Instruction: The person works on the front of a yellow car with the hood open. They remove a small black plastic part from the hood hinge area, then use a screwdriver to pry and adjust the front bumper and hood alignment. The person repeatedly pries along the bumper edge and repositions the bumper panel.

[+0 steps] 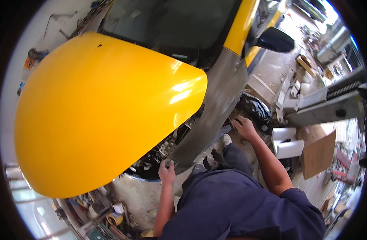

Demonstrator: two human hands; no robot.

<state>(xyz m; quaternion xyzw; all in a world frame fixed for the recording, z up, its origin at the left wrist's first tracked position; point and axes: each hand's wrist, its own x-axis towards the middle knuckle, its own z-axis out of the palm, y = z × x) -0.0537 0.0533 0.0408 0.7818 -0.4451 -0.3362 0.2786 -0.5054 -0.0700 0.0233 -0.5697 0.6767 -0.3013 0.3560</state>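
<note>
Under you, the dusty grey floor (140, 197) carries 1 brown cardboard box (320, 155) to your right, white foam (290, 149) just beside it, and your 1 visible pale shoe (226, 139).

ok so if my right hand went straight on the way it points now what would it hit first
Your right hand would likely meet the grey fender first, though depth is hard to judge from this single view.

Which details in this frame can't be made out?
All in the head view:
Engine bay: mostly covered by the yellow hood.
Left hand: what it holds, if anything, is too small to tell.
Right hand: contact with the grey fender is too small to judge.
Windscreen: top cut off by the upper edge.
</note>
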